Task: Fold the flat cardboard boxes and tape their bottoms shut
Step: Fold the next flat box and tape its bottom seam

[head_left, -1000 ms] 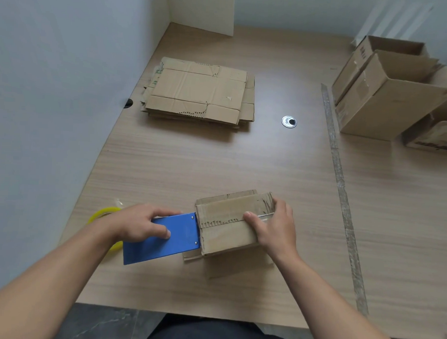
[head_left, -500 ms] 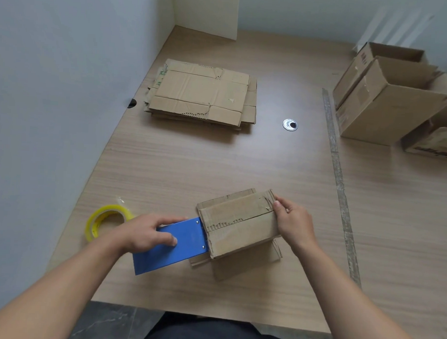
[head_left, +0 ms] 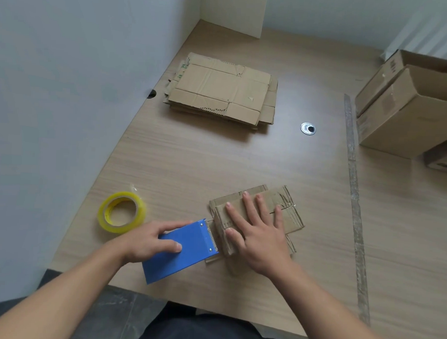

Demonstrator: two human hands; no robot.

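A small cardboard box (head_left: pixel 289 212) stands bottom-up near the table's front edge. My right hand (head_left: pixel 258 231) lies flat on its closed flaps with fingers spread and straight. To its left, my left hand (head_left: pixel 149 239) grips a blue tape dispenser (head_left: pixel 181 251) whose toothed metal edge sits against the box's left side. A roll of yellow-cored clear tape (head_left: pixel 121 212) lies on the table just left of my left hand. A stack of flat cardboard boxes (head_left: pixel 220 92) rests further back near the wall.
Folded open boxes (head_left: pixel 407 109) stand at the right of the wooden table (head_left: pixel 217 164). A strip of tape (head_left: pixel 352 179) runs along the table's seam on the right. A round metal grommet (head_left: pixel 308 128) sits mid-table. A wall borders the left.
My right hand moved from the box's right edge onto its top and now presses flat there. The blue dispenser stayed against the box's left side.
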